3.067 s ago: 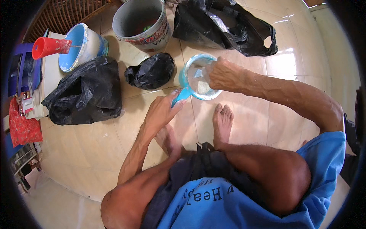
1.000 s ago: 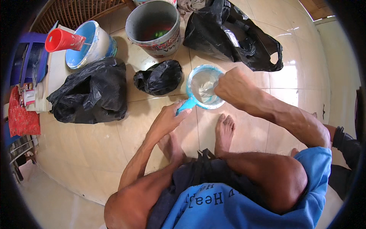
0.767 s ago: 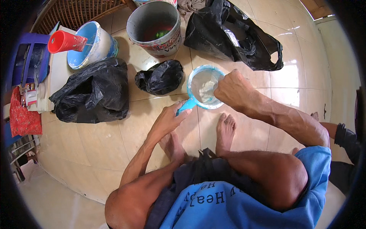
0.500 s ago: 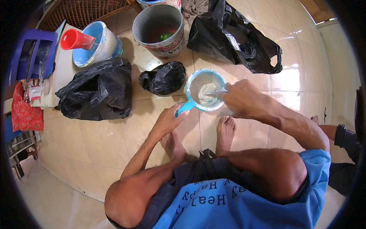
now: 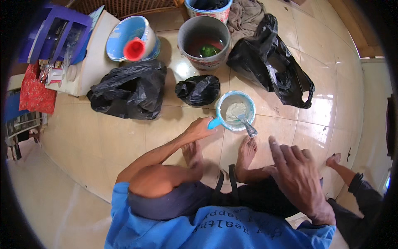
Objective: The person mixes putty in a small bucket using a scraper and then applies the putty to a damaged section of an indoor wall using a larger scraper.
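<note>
My left hand (image 5: pixel 199 128) is closed round the handle of a light blue plastic dipper (image 5: pixel 223 98) on the tiled floor in front of my feet. Pale grey-white paste (image 5: pixel 234 108) sits inside it. A paste-smeared spatula (image 5: pixel 248 127) leans in the dipper, its handle sticking out over the rim toward me. My right hand (image 5: pixel 296 172) is raised by my right knee, below and right of the spatula, fingers apart and loosely stretched, holding nothing. A small black plastic bundle (image 5: pixel 197 89) lies just beyond the dipper, to its upper left.
Black bags (image 5: pixel 124 95) (image 5: pixel 269 66) flank the dipper. Behind stand a grey bucket (image 5: pixel 203 62) and a blue-white bucket (image 5: pixel 114 45) with a red cup (image 5: pixel 134 50). Purple plastic items (image 5: pixel 62 29) are at left. Another person's leg (image 5: pixel 348 172) is at right, beside a wall (image 5: pixel 375 103).
My right hand has let go of the spatula and moved down-right, fingers opening. The spatula now rests in the dipper. The view has shifted, so surroundings appear further right.
</note>
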Motion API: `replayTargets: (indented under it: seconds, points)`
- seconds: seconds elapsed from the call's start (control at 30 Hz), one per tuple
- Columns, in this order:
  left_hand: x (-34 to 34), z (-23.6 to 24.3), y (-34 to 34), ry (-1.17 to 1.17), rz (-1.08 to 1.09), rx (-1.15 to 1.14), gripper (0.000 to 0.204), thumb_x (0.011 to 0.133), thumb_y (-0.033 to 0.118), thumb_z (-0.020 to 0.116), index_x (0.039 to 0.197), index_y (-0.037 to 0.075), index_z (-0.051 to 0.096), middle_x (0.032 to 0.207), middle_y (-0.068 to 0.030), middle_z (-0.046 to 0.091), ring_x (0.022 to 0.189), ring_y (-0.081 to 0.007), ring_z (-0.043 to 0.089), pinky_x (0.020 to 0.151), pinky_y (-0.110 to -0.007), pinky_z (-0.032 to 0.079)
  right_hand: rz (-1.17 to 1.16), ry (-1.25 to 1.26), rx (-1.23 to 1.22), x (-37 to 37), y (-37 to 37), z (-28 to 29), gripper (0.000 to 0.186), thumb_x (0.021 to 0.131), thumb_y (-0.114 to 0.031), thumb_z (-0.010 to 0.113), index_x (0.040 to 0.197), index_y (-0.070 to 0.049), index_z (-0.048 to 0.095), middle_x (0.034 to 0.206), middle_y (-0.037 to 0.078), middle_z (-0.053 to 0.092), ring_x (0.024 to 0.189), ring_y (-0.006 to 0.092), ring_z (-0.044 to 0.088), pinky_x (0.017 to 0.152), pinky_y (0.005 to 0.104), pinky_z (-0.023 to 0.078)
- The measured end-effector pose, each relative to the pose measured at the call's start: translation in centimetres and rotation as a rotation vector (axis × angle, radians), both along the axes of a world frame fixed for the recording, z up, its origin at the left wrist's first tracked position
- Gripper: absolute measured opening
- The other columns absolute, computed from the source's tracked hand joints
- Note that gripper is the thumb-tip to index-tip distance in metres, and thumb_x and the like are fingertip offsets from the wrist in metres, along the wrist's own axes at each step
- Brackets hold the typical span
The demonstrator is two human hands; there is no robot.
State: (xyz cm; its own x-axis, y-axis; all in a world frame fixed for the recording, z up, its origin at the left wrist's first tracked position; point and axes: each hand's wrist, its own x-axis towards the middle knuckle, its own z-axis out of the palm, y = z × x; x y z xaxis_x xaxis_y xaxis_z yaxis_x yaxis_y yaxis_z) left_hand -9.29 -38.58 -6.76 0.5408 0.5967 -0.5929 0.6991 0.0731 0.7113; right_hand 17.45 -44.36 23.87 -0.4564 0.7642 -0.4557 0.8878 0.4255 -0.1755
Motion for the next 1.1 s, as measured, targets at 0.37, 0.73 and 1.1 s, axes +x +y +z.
replayTargets:
  seconds: [0.37,0.73,1.1]
  points:
    - [0.3,5.4,2.2,0.081,-0.012,-0.013,0.036,0.078,0.036,0.07,0.093,0.004,0.061,0.085,-0.0211,0.066,0.081,-0.0398,0.065,0.071,-0.046,0.049,0.028,-0.05,-0.232,-0.1,-1.7,-3.8,0.012,0.083,-0.017,0.061,0.08,-0.008,0.067,0.078,0.009,0.067,0.077,0.0259,0.068,0.062,0.0387,0.053]
    - [-6.1,25.7,-1.6,0.058,0.148,-0.006,0.038,0.08,0.039,0.065,0.093,0.004,0.061,0.088,-0.0219,0.068,0.085,-0.0419,0.065,0.072,-0.048,0.051,0.013,0.07,-0.035,-3.2,-7.0,-1.1,0.023,0.087,-0.033,0.063,0.09,-0.01,0.064,0.081,0.01,0.066,0.083,0.0254,0.065,0.073,0.0417,0.047]
    - [-14.6,50.6,-8.5,-0.067,0.479,-0.109,0.036,0.083,0.037,0.07,0.094,0.003,0.067,0.081,-0.016,0.069,0.078,-0.029,0.069,0.069,-0.041,0.052,-0.707,0.409,0.077,0.7,-13.6,10.7,0.023,0.087,-0.017,0.058,0.103,-0.002,0.065,0.095,0.016,0.064,0.086,0.0319,0.063,0.073,0.0432,0.051]
